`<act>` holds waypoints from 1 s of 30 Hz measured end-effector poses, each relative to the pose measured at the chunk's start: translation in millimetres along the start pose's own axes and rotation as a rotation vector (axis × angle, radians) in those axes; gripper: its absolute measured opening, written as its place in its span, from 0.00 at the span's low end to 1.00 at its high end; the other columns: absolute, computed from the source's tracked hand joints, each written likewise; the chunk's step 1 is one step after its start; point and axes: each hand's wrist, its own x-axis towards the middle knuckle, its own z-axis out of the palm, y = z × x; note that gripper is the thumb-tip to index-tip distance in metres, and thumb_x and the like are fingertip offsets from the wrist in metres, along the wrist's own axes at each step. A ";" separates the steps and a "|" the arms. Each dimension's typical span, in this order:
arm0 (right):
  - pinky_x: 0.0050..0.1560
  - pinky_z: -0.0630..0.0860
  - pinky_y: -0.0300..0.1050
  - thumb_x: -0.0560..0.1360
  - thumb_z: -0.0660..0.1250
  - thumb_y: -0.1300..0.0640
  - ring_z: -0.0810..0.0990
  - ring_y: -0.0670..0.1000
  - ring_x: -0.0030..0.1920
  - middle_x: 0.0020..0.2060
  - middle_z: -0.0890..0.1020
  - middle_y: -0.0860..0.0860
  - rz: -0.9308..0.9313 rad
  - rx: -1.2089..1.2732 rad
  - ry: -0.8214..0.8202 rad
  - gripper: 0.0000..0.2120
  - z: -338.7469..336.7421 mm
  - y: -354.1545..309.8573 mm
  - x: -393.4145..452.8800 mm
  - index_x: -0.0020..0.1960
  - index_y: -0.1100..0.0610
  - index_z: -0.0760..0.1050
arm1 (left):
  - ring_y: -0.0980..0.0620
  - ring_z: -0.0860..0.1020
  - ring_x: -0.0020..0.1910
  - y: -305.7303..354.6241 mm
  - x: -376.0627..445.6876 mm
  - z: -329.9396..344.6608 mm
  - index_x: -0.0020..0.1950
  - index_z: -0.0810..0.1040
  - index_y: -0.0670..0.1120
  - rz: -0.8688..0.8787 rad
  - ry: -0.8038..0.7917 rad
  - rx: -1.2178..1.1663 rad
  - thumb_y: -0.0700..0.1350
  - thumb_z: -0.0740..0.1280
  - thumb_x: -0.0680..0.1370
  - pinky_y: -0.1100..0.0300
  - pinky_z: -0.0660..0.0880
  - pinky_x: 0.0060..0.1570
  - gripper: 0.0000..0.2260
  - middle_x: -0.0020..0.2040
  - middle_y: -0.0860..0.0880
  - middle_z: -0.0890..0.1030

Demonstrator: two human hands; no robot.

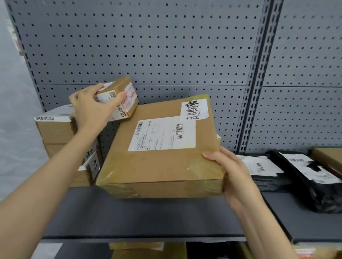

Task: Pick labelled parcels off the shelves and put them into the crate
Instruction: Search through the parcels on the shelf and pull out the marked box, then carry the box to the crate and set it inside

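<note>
Pegboard shelf (144,215) — left hand (89,109) grips small box (119,98) (thumb across label).

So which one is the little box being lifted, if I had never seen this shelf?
Find the grey pegboard wall behind the dark shelf. At its left, above the big flat carton held by the right hand, the left hand grips the small cardboard box. It alone carries red-printed tape and is far smaller than its neighbours.
</note>
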 end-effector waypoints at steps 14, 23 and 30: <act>0.58 0.75 0.65 0.61 0.75 0.54 0.80 0.57 0.59 0.60 0.80 0.55 -0.041 0.109 0.057 0.37 -19.8 -10.5 10.2 0.68 0.56 0.69 | 0.39 0.66 0.64 -67.7 -83.0 34.4 0.63 0.76 0.43 -0.019 -0.179 0.178 0.36 0.65 0.74 0.51 0.62 0.60 0.17 0.63 0.40 0.76; 0.51 0.78 0.52 0.58 0.77 0.58 0.84 0.49 0.49 0.49 0.85 0.47 -0.131 0.264 -0.014 0.42 -5.3 6.0 7.6 0.69 0.47 0.64 | 0.38 0.62 0.62 -107.7 -139.6 49.7 0.51 0.77 0.34 -0.099 -0.458 0.385 0.63 0.75 0.61 0.46 0.60 0.64 0.35 0.55 0.36 0.73; 0.46 0.79 0.50 0.61 0.76 0.56 0.83 0.47 0.52 0.57 0.82 0.44 -0.107 0.392 -0.076 0.44 14.8 20.2 1.9 0.71 0.39 0.59 | 0.60 0.68 0.62 -34.6 -150.3 33.5 0.57 0.71 0.49 -0.028 -0.557 -0.236 0.51 0.76 0.66 0.76 0.64 0.58 0.24 0.58 0.48 0.70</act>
